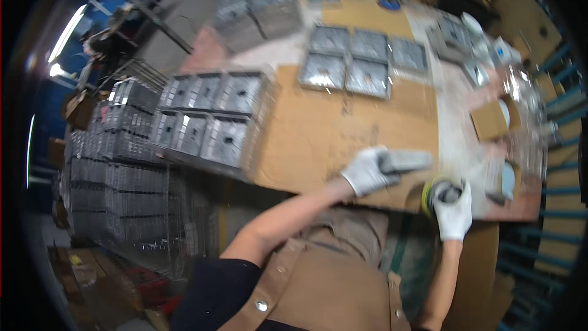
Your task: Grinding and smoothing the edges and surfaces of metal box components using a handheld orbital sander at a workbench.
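I'm observing left grip [370, 172] clasping grey piece [410, 160], right grip [454, 205] clasping yellow-rimmed object [428, 195] at cardboard-covered bench [454, 113] beside grey stacks [128, 168].

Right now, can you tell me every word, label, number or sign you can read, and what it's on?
None can be read.
Cardboard sheet on the table: dark printed marks, too blurred to read.
White thing with a blue patch, upper right: too small and blurred.
Grey piece in the left hand and yellow-rimmed round thing in the right hand: blurred, no writing I can make out.
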Available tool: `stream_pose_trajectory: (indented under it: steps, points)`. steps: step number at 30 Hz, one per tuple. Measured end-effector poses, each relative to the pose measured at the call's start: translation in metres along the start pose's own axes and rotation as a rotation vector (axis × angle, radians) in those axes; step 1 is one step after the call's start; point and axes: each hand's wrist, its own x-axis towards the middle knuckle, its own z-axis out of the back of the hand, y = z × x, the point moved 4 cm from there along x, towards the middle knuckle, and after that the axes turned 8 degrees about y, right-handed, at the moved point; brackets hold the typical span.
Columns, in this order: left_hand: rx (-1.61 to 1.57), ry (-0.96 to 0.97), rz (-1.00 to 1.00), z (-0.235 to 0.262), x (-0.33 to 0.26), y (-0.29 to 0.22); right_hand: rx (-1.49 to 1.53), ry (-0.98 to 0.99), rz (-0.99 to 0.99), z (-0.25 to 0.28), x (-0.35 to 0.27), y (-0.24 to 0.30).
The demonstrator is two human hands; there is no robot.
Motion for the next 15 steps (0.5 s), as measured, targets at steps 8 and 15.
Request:
stream_pose_trajectory:
  steps: [8, 15]
  points:
    - [-0.336, 0.083, 0.054, -0.017, -0.021, 0.087, -0.020, 0.004, 0.112, 0.036, -0.016, 0.041]
    - [-0.424, 0.110, 0.033, -0.020, -0.024, 0.097, -0.010, 0.158, 0.485, 0.028, -0.019, 0.136]
